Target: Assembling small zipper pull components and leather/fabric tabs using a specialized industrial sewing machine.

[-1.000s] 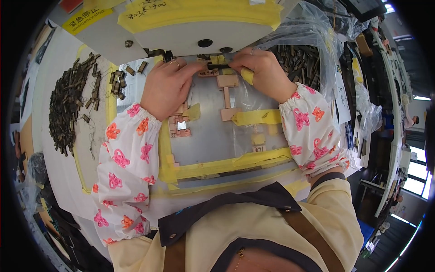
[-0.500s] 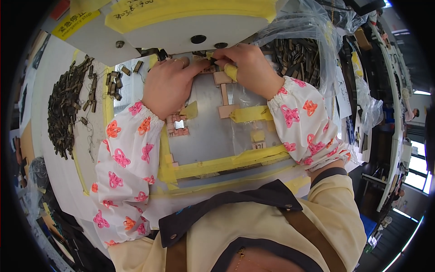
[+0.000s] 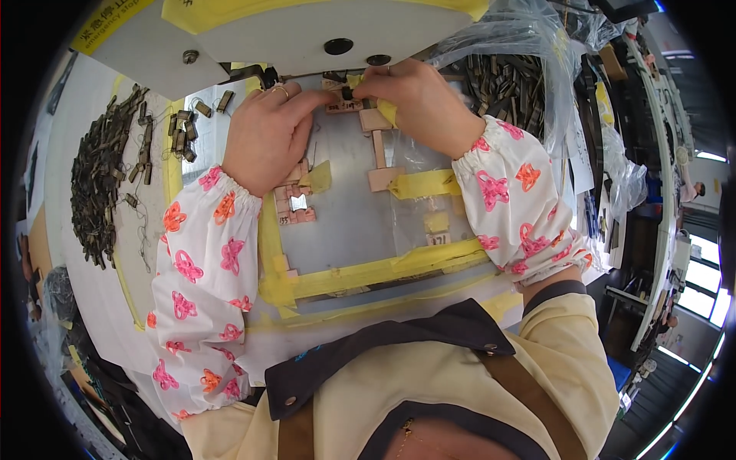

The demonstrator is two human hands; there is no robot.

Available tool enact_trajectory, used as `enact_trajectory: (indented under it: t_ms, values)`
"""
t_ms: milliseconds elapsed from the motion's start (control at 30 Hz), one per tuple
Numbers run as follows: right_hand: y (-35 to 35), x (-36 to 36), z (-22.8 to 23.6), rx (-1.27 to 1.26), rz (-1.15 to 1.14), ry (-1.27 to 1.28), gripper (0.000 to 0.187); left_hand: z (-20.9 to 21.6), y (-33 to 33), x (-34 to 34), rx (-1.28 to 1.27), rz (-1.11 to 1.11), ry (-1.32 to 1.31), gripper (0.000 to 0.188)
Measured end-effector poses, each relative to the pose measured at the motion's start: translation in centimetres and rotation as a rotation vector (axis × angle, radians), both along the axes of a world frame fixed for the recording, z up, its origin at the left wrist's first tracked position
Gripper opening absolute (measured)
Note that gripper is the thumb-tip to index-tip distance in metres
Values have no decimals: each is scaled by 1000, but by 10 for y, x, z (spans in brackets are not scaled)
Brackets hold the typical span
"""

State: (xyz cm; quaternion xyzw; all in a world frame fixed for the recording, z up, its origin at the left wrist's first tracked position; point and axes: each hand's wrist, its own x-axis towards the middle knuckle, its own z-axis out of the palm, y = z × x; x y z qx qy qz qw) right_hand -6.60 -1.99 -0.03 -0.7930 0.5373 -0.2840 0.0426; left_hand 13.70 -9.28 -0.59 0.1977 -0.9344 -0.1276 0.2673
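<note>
Under the machine's edge, a small dark piece [image 3: 346, 93] sits on a pinkish block with written marks [image 3: 344, 107]. My right hand [image 3: 418, 103] has its fingertips pinched at the piece's right side; the fingers partly cover it. My left hand [image 3: 268, 134], a ring on one finger, stretches its index finger to the piece's left side. The other left fingers bend downward and are partly hidden. Just right of the blocks, a strip of yellow tape [image 3: 387, 113] shows beside my right fingers. Both forearms wear white sleeves with pink and orange patterns.
A white machine head [image 3: 322, 42] overhangs the plate [image 3: 345, 222], which is edged with yellow tape. Pinkish blocks [image 3: 386, 179] are fixed on it. Piles of dark small pieces lie left [image 3: 100, 176] and right [image 3: 502, 92]. Clear plastic sheeting [image 3: 529, 38] hangs at upper right.
My left hand has shifted a little left, its index finger now stretched out. The plate and its blocks sit slightly higher in the view, and the small dark piece shows more plainly.
</note>
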Motion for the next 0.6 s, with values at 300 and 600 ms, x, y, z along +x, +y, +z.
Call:
enact_trajectory:
  t_ms: [300, 600]
  values:
    - [-12, -5, 11, 19, -2, 51, 18, 12, -6, -6, -83, -10, 11, 25]
    - [3, 9, 11, -84, -39, 198, 13, 8, 5, -3, -181, -5, -99, 33]
